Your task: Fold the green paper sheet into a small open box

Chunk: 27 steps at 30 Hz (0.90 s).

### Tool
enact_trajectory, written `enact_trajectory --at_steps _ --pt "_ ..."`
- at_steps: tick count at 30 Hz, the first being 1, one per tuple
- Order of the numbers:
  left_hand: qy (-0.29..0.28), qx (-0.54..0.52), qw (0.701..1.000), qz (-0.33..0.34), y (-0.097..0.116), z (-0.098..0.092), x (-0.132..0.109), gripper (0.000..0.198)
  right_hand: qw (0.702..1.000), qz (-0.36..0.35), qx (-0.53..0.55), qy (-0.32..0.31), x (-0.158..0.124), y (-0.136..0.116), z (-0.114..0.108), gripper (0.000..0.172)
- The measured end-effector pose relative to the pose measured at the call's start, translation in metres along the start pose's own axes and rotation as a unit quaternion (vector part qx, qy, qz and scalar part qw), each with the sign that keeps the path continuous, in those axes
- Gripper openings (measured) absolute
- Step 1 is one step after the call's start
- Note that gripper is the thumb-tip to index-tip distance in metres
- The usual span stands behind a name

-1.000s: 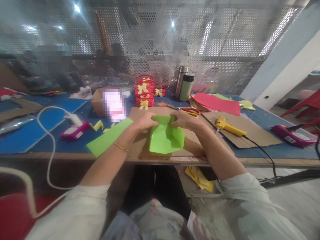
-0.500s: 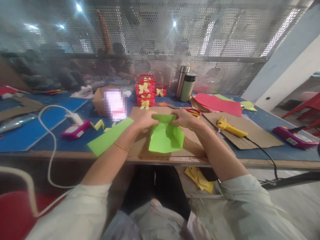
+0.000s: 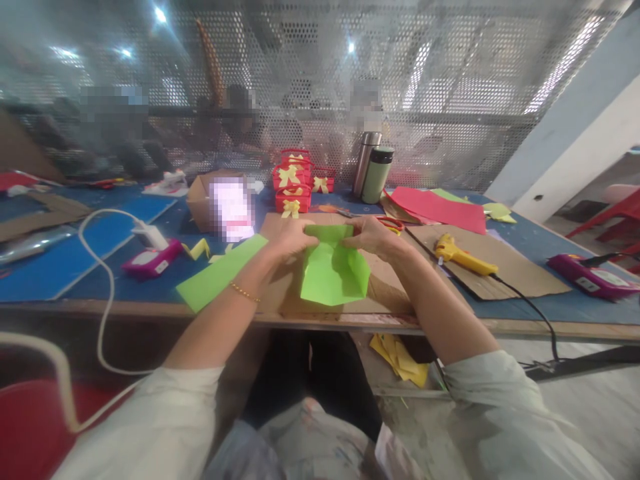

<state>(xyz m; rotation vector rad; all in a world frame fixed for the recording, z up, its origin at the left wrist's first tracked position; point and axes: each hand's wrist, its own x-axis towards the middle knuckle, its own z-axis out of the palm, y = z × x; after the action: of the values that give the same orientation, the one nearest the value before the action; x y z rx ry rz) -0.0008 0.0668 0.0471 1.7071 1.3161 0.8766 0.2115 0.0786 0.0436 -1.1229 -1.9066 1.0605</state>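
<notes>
A bright green folded paper box (image 3: 334, 277) with raised sides sits over a cardboard sheet (image 3: 285, 293) at the front of the table. My left hand (image 3: 293, 239) grips its far left corner, thumb on the inside. At the far right corner, my right hand (image 3: 374, 238) pinches the paper in the same way. The far flap stands up between the two hands; the fingers behind it are hidden. Beside my left forearm lies a flat green paper strip (image 3: 220, 273). Scissors (image 3: 390, 224) with red and yellow handles are just beyond my right hand.
Small red boxes with yellow bows (image 3: 291, 187) are stacked at the back, left of two flasks (image 3: 377, 175). A yellow glue gun (image 3: 465, 257) rests on cardboard at right, its cord trailing over the edge. A lit phone (image 3: 233, 208) leans on a brown box (image 3: 199, 200).
Both hands keep their hold on the green paper box, which looks almost unchanged. The whole view has shifted very slightly.
</notes>
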Motion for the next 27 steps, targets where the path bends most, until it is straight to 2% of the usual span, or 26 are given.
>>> enact_trajectory --at_steps 8,13,18,25,27 --pt "0.013 -0.021 1.0 0.008 -0.005 0.0 0.005 0.021 0.999 -0.017 -0.03 0.022 0.004 0.008 -0.005 0.02" --pt "-0.021 -0.052 0.998 -0.019 -0.006 -0.003 0.007 0.017 0.999 -0.025 -0.024 0.007 0.003 0.007 -0.007 0.018" --pt "-0.035 -0.078 0.996 -0.026 -0.004 -0.006 0.006 0.027 0.999 -0.026 0.016 -0.012 0.0 0.001 -0.004 0.018" --pt "-0.103 -0.046 0.994 -0.008 -0.005 -0.015 0.006 0.029 0.996 0.02 0.069 -0.051 -0.005 -0.006 -0.004 0.02" --pt "-0.105 -0.037 0.994 -0.007 -0.003 -0.018 0.004 0.029 0.994 0.026 0.086 -0.06 -0.005 -0.008 -0.004 0.023"
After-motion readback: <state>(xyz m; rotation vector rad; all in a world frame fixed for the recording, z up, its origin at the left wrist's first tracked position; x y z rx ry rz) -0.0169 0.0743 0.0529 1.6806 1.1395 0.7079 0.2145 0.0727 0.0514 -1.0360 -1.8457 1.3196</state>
